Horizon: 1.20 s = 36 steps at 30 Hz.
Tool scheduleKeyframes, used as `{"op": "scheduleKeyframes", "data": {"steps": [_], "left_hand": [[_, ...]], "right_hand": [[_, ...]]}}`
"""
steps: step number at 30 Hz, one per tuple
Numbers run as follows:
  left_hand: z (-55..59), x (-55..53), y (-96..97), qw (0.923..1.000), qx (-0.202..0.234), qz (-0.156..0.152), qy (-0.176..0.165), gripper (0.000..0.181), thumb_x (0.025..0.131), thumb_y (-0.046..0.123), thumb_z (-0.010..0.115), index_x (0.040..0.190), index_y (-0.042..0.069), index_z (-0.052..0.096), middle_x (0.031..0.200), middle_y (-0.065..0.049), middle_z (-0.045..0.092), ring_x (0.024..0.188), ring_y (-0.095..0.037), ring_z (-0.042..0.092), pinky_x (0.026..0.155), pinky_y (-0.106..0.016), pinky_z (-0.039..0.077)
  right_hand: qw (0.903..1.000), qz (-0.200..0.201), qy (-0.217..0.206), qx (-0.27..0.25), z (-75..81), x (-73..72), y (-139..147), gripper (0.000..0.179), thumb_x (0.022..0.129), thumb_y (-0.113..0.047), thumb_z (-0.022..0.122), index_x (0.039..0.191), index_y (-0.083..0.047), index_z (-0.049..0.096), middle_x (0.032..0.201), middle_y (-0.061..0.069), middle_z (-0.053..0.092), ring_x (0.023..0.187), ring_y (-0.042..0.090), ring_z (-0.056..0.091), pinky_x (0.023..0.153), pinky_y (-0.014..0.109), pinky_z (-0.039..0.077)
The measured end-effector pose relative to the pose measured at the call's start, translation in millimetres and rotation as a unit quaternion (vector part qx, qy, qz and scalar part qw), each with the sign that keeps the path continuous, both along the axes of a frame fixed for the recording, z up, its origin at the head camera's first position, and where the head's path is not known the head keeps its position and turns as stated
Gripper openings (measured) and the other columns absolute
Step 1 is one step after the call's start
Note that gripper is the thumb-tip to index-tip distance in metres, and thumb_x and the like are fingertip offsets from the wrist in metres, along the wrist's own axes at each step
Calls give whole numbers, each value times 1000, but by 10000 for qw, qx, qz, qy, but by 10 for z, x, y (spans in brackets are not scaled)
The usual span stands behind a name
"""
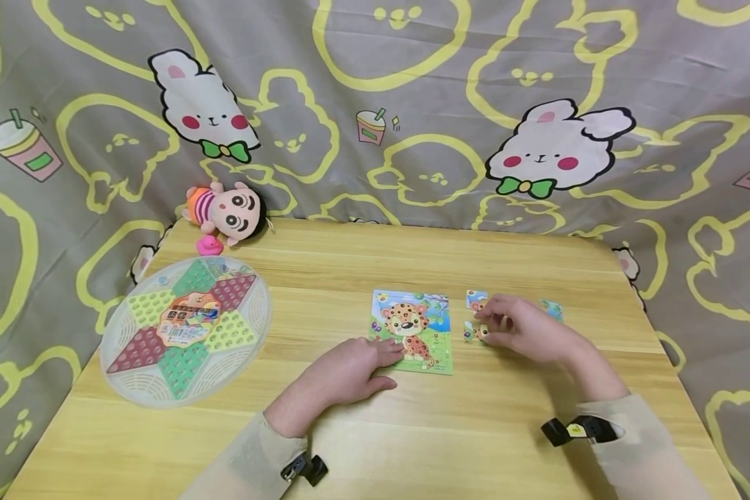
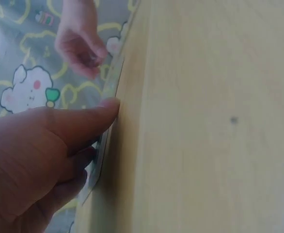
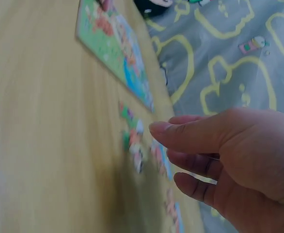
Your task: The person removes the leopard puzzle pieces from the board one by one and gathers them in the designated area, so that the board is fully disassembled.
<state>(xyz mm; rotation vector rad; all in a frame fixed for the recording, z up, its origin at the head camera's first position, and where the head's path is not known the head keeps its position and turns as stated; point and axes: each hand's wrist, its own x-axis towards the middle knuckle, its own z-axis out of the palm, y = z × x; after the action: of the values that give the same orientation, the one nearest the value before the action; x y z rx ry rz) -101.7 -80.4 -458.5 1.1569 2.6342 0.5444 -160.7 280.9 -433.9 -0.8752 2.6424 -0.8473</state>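
A square leopard picture puzzle board lies on the table in the head view. My left hand rests its fingers on the board's lower left part; its thumb lies by the near edge. To the right of the board, my right hand hovers over small puzzle pieces, thumb and fingers apart, with nothing visible between them. One blue-topped piece and one green piece show beside its fingertips. Another piece is partly hidden behind this hand. In the right wrist view the pieces look blurred.
A round Chinese checkers board lies on the left of the wooden table. Behind it are a plush doll and a small pink toy. A patterned grey curtain hangs along the back and sides.
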Motion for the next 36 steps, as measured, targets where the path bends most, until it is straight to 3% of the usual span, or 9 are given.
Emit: {"op": "scheduleKeyframes", "data": {"steps": [5,12,20,27,36], "left_hand": [[29,20,79,9994,60,-261,239,56,103,38,71,150,9,61,154,-2,56,143,-18,52,119,-37,40],[4,8,216,9973,329,-639,114,58,104,41,69,152,11,59,157,-4,52,146,-13,46,120,-31,37],[-42,-16,261,9977,241,-628,-56,62,101,41,73,153,11,58,158,-3,51,147,-12,44,120,-28,36],[-44,-31,299,9974,305,-542,-355,61,98,37,78,150,11,60,156,-1,52,146,-12,45,119,-26,36],[-51,-36,287,9974,338,-506,-398,59,98,36,78,148,10,62,155,0,53,145,-13,46,120,-28,35]], "right_hand": [[9999,171,-8,9,128,-17,-208,29,93,-6,82,121,-5,74,100,2,65,90,18,61,77,36,58],[9984,495,-271,-49,103,-129,-574,31,96,-10,80,125,-5,73,112,3,69,98,22,66,84,40,59],[9953,853,-370,-264,1,-228,-889,34,95,-11,81,127,-3,72,115,5,70,101,23,66,88,41,59],[9969,768,-162,-66,-97,-262,-1035,40,90,-16,87,125,-3,73,104,1,67,93,20,62,81,35,55],[9986,510,-88,-144,-172,-247,-1123,47,85,-10,90,126,2,72,98,2,63,88,20,61,78,33,54]]}}
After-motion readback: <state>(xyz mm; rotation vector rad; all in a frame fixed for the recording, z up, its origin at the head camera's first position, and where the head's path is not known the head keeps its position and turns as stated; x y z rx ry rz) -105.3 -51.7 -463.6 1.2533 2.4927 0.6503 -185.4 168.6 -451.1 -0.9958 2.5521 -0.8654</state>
